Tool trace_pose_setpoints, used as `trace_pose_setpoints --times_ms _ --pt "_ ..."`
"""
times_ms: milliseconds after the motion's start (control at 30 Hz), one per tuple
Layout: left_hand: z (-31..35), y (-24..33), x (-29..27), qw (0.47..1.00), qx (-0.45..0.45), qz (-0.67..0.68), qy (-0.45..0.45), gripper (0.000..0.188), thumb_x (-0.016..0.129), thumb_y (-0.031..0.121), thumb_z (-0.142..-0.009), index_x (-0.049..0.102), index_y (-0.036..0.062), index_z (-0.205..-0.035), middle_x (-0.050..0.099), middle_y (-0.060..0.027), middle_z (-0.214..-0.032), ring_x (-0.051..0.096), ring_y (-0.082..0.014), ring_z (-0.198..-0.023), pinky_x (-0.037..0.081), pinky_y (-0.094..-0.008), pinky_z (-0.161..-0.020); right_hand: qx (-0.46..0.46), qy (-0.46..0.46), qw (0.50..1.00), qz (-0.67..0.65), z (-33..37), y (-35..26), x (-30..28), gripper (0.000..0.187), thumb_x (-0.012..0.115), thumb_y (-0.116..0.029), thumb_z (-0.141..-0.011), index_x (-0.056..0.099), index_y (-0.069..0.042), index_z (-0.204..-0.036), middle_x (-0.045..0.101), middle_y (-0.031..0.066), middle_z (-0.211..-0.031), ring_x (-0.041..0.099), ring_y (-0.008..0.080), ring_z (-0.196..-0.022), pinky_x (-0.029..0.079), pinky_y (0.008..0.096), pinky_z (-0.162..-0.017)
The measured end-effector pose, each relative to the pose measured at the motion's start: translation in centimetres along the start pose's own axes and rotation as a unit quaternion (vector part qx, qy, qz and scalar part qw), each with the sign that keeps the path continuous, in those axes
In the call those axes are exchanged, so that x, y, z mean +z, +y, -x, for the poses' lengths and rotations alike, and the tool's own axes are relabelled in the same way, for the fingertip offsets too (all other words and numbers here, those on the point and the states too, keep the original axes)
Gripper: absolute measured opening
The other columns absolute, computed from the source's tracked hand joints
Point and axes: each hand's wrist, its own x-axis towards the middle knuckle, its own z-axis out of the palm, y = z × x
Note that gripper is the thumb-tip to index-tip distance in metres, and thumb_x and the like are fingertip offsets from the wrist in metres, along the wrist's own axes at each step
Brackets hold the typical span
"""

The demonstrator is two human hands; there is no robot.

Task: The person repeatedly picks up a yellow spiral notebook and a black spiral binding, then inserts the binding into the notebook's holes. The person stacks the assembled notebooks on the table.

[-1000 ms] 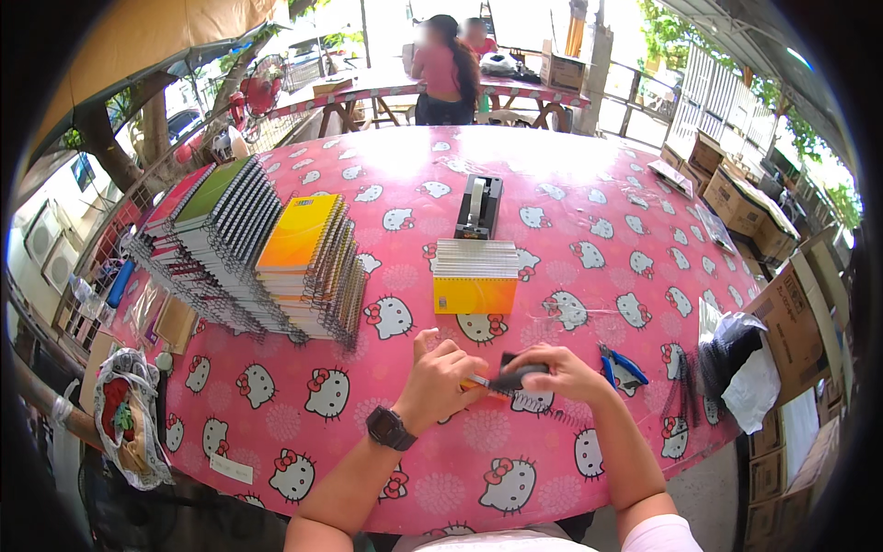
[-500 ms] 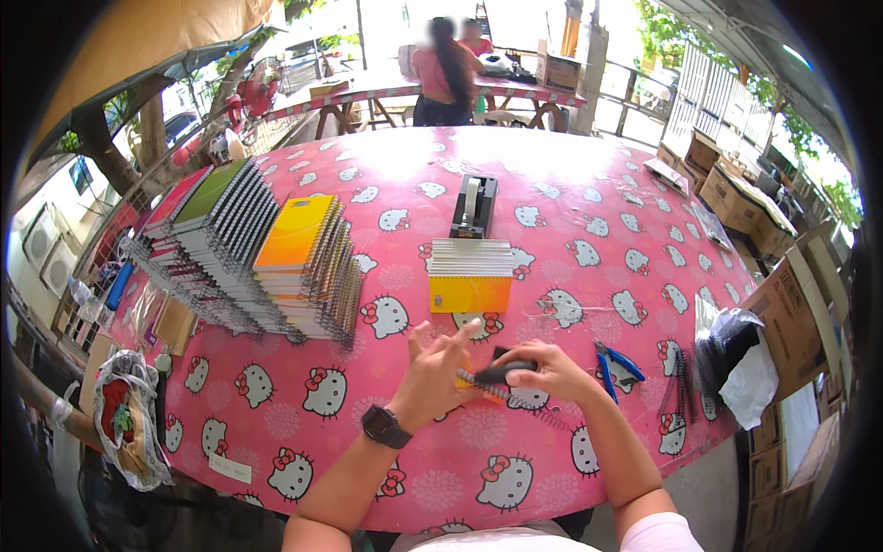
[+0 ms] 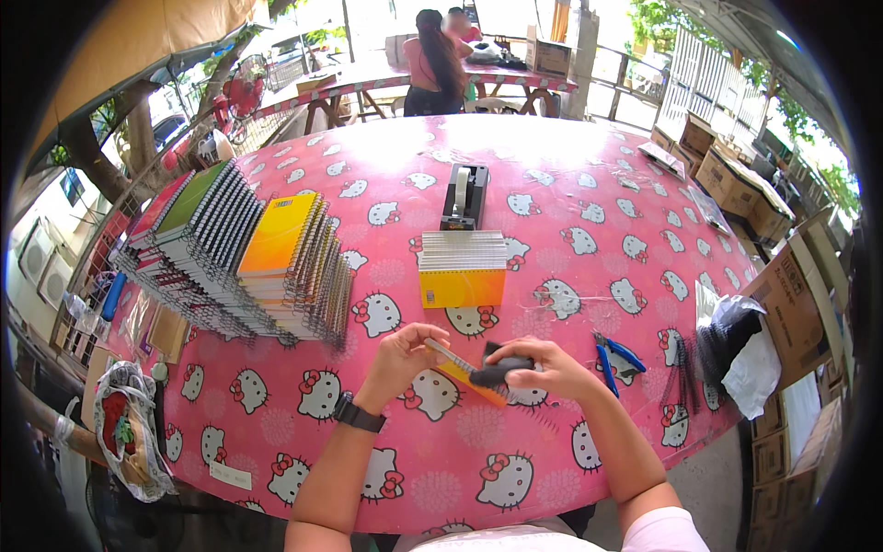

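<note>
An orange notebook (image 3: 490,394) is held on edge just above the table in front of me, its spine facing up with a wire coil (image 3: 544,416) trailing from the near right end. My left hand (image 3: 405,357), a dark watch on its wrist, pinches the notebook's far left end. In my right hand (image 3: 543,364) is a black handheld tool (image 3: 501,370), its tip against the spine. Past my hands lies a stack of small yellow-orange notebooks (image 3: 463,287), touching a black tape dispenser (image 3: 465,198). Blue-handled cutting pliers (image 3: 618,361) rest to the right of my right hand.
Tall stacks of spiral notebooks (image 3: 207,216) with green, pink and yellow covers stand at left. Loose dark coils (image 3: 678,391) and a white plastic bag (image 3: 750,368) are at the right edge, near cardboard boxes (image 3: 796,308). Two people (image 3: 435,60) are at a farther table.
My left hand has moved left and its fingers have closed from a spread pose onto the notebook's end. The right hand stays on the tool. The whole view has shifted slightly.
</note>
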Motion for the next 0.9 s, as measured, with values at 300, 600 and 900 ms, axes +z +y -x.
trace_pose_setpoints --times_ms 300,600,900 --pt "-0.3 -1.6 -0.2 0.995 0.004 0.099 -0.019 0.03 0.066 -0.008 -0.079 0.06 0.0002 -0.108 0.066 -0.006 -0.1 0.062 -0.0105 -0.089 0.054 -0.0245 -0.075 0.041 0.058 0.994 0.085 -0.1 0.2 0.0 0.048 0.069 -0.045 -0.082 0.067 -0.004 -0.107 0.062 0.0041 -0.087 0.056 0.0123 -0.079 0.044 0.0273 -0.071" --pt "0.3 -2.1 0.6 0.995 0.001 0.101 -0.002 0.025 0.056 -0.011 -0.084 0.064 -0.0013 -0.106 0.067 -0.009 -0.098 0.063 -0.0127 -0.086 0.054 -0.025 -0.077 0.014 0.056 0.997 -0.057 0.1 0.1 0.6 0.051 0.067 -0.046 -0.084 0.065 -0.001 -0.108 0.061 0.0029 -0.088 0.055 0.0098 -0.078 0.044 0.0254 -0.069" --pt "0.1 -1.6 1.0 0.998 -0.022 0.053 0.002 0.024 0.057 -0.007 -0.086 0.065 -0.0029 -0.108 0.068 -0.0081 -0.1 0.064 -0.0124 -0.087 0.054 -0.0261 -0.078 0.027 0.01 0.993 -0.115 -0.3 -0.2 1.1 0.054 0.073 -0.047 -0.078 0.064 -0.002 -0.107 0.062 0.0048 -0.088 0.057 0.0098 -0.084 0.046 0.0258 -0.072"
